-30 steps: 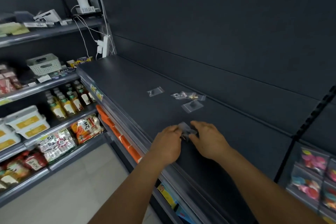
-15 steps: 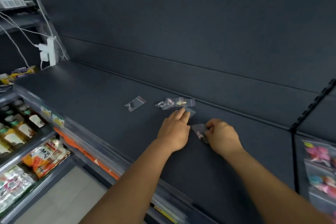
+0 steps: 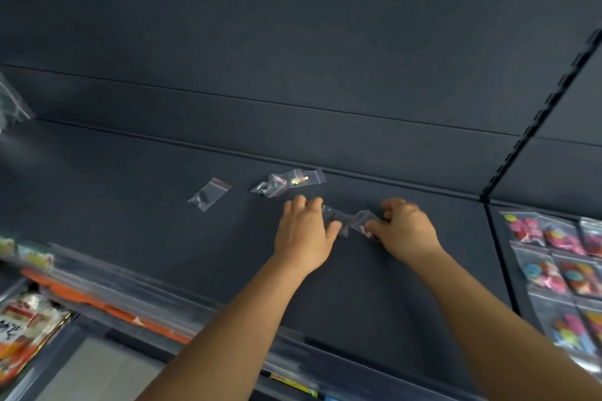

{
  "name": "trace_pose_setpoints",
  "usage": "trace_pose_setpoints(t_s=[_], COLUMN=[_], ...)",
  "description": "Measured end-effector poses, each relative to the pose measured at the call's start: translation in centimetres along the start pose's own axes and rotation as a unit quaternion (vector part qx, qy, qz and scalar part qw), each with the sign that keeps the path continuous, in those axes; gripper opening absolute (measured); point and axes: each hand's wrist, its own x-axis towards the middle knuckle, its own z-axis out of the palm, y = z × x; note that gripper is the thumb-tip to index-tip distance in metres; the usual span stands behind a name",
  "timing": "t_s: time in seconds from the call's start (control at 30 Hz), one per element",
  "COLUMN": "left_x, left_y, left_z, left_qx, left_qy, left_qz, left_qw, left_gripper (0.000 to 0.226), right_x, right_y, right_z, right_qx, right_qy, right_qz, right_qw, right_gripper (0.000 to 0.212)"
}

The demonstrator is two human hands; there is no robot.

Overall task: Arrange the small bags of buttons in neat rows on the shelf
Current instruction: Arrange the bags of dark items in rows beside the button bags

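Observation:
On the dark shelf [image 3: 136, 172] lie small clear bags of buttons. One bag with a red zip strip [image 3: 209, 194] lies alone at the left. A loose cluster of bags [image 3: 288, 182] sits near the back wall. My left hand [image 3: 304, 233] pinches a clear bag [image 3: 335, 217] between thumb and fingers, just in front of the cluster. My right hand [image 3: 404, 229] grips another bag with pink buttons [image 3: 364, 222] right beside it. Both held bags rest low on the shelf, nearly touching each other.
Bags of colourful buttons [image 3: 560, 270] fill the neighbouring shelf section at the right, past a slotted upright [image 3: 537, 117]. The shelf's front rail [image 3: 136, 296] runs below my arms. Snack packets [image 3: 26, 332] sit on a lower shelf at the left.
The view swung right and closer to the shelf. My hands moved apart; the left hand now pinches the bag that lay in front of the cluster, while the right keeps its bag.

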Motion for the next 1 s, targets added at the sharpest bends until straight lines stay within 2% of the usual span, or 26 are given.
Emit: trace_pose_setpoints(t_s=[0.07,0.13,0.17,0.33,0.4,0.5,0.57,0.77,1.0], left_x=[0.1,0.3,0.5,0.3,0.0,-0.4,-0.7,-3.0,-7.1], left_y=[0.1,0.1,0.2,1.0,1.5,3.5,5.5,12.7,23.4], left_z=[0.5,0.7,0.8,0.7,0.7,0.3,0.1,0.5,3.0], left_qx=[0.064,0.048,0.023,-0.129,-0.224,-0.329,-0.381,-0.476,-0.501], left_qy=[0.011,0.021,0.023,0.017,0.004,-0.018,-0.037,-0.116,-0.180], left_qz=[-0.023,-0.035,-0.043,-0.037,-0.032,-0.023,-0.008,0.042,0.073], left_qw=[0.998,0.998,0.999,0.991,0.974,0.944,0.924,0.871,0.843], left_gripper=[0.059,0.055,0.050,0.013,0.017,0.024,0.022,0.004,0.016], right_x=[-0.2,-0.5,-0.7,-1.7,-2.4,-3.7,-4.6,-7.8,-13.4], right_y=[-0.7,-1.2,-1.3,-0.9,-0.5,0.7,1.9,6.1,13.6], right_z=[0.1,0.1,0.1,0.0,-0.5,-1.8,-3.0,-8.0,-14.7], right_qx=[0.001,-0.006,-0.007,0.072,0.124,0.221,0.281,0.405,0.449], right_qy=[-0.018,-0.023,-0.022,0.008,0.037,0.083,0.097,0.135,0.186], right_qz=[0.015,0.020,0.017,0.002,0.005,0.035,0.054,0.057,0.078], right_qw=[1.000,1.000,1.000,0.997,0.992,0.971,0.953,0.903,0.871], right_gripper=[0.039,0.008,0.005,0.017,0.022,0.015,0.014,0.009,0.020])
